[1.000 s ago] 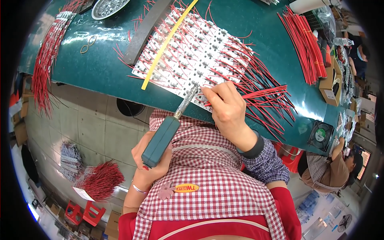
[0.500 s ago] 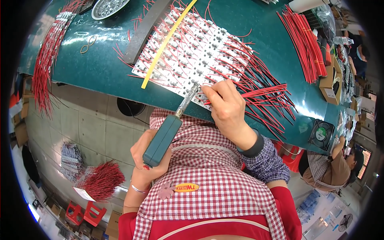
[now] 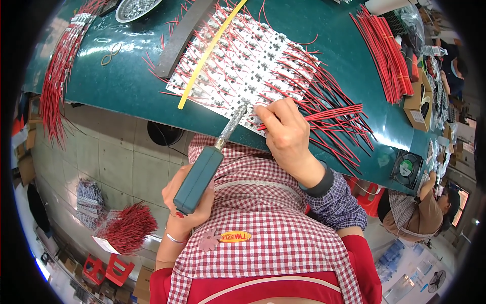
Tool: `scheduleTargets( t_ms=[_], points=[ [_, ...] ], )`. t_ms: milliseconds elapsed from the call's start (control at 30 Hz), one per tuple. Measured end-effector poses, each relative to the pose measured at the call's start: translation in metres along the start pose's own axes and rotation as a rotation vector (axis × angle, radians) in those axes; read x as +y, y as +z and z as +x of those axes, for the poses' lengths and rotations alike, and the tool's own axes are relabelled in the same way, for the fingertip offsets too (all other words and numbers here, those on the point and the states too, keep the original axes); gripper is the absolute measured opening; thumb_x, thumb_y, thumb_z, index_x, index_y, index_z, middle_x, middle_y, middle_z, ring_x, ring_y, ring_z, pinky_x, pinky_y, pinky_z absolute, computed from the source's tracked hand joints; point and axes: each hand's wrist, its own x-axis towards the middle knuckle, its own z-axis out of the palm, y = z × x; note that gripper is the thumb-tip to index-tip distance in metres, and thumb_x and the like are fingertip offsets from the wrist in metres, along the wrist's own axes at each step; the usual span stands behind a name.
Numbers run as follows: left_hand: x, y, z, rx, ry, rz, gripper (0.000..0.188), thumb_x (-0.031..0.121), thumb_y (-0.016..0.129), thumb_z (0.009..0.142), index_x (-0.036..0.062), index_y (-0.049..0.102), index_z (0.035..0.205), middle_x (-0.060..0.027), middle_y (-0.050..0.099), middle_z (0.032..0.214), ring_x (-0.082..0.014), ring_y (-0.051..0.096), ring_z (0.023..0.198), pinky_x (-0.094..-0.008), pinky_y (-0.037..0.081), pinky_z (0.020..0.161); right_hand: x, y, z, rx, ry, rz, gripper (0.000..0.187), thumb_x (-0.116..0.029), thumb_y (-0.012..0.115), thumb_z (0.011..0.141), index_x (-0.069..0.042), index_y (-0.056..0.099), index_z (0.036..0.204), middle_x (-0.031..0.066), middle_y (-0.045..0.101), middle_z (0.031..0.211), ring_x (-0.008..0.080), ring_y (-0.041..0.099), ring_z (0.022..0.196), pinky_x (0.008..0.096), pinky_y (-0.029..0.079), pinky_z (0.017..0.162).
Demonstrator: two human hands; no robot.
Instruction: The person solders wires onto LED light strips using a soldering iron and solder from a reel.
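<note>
My left hand (image 3: 201, 209) is closed round the green handle of a soldering iron (image 3: 198, 181). Its metal barrel slants up to the near edge of a white circuit board panel (image 3: 223, 76), where the tip meets the board. Right beside that tip, my right hand (image 3: 291, 139) pinches with thumb and forefinger at the board. A bundle of red and black wires (image 3: 336, 112) sticks out to the right from this hand; the wire ends under the fingertips are hidden. Many red and black wires fan out from the panel's right side. A yellow strip (image 3: 212, 53) lies across the panel's left part.
A dark bar (image 3: 185, 43) rests along the panel's left edge. Red wire bundles (image 3: 382, 55) lie at the right, wired strips (image 3: 61, 76) at the far left. A metal dish (image 3: 136, 9) stands at the back, a small fan (image 3: 406, 167) at the right edge. Another person (image 3: 420, 213) sits at right.
The soldering iron and my left hand have shifted slightly down and to the left, the handle now lower. My right hand has hardly moved.
</note>
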Motion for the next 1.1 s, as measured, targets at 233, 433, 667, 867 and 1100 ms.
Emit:
scheduleTargets(
  t_ms=[233, 433, 667, 867, 1100],
  points=[
    [-0.001, 0.003, 0.000, -0.027, -0.056, -0.109, 0.024, -0.008, 0.071, 0.068, -0.0053, 0.067, 0.091, -0.0167, 0.068, 0.092, -0.0300, 0.071, 0.079, -0.0335, 0.057, 0.074, -0.001, 0.002, -0.001, 0.012, -0.010, -0.003, 0.038, 0.011, 0.065, 0.065, -0.002, 0.072, 0.100, 0.0071, 0.055, 0.080, 0.0247, 0.057, 0.073, 0.0365, 0.047, 0.059],
    [-0.004, 0.003, -0.003, -0.042, -0.094, -0.099, 0.023, -0.007, 0.072, 0.067, -0.0044, 0.064, 0.088, -0.0155, 0.067, 0.089, -0.0279, 0.069, 0.075, -0.0320, 0.055, 0.069, -0.001, 0.002, -0.001, 0.007, -0.026, -0.005, 0.036, 0.010, 0.066, 0.065, -0.001, 0.072, 0.099, 0.0070, 0.054, 0.080, 0.0246, 0.057, 0.073, 0.0363, 0.048, 0.059],
    [-0.003, 0.002, -0.001, -0.048, -0.100, -0.114, 0.022, -0.006, 0.072, 0.068, -0.0041, 0.066, 0.089, -0.0150, 0.067, 0.088, -0.0281, 0.069, 0.073, -0.0323, 0.055, 0.067, -0.001, 0.003, -0.001, 0.007, -0.034, -0.006, 0.036, 0.010, 0.067, 0.065, -0.001, 0.072, 0.098, 0.0073, 0.053, 0.080, 0.0246, 0.057, 0.074, 0.0364, 0.048, 0.059],
    [-0.028, 0.006, -0.033, 0.003, -0.079, -0.081, 0.024, -0.004, 0.074, 0.073, -0.0068, 0.071, 0.097, -0.0196, 0.070, 0.094, -0.0310, 0.071, 0.072, -0.0336, 0.057, 0.067, -0.001, 0.002, 0.000, 0.008, -0.031, 0.003, 0.036, 0.011, 0.067, 0.065, -0.001, 0.072, 0.099, 0.0072, 0.053, 0.081, 0.0249, 0.057, 0.074, 0.0366, 0.048, 0.059],
    [-0.027, 0.004, -0.035, 0.010, -0.103, -0.086, 0.026, -0.003, 0.076, 0.075, -0.0069, 0.071, 0.100, -0.0215, 0.072, 0.097, -0.0312, 0.073, 0.076, -0.0337, 0.058, 0.069, 0.010, -0.011, 0.000, -0.018, 0.017, 0.224, 0.037, 0.013, 0.069, 0.065, -0.002, 0.072, 0.099, 0.0082, 0.057, 0.087, 0.0255, 0.059, 0.079, 0.0355, 0.050, 0.064]
  ],
)
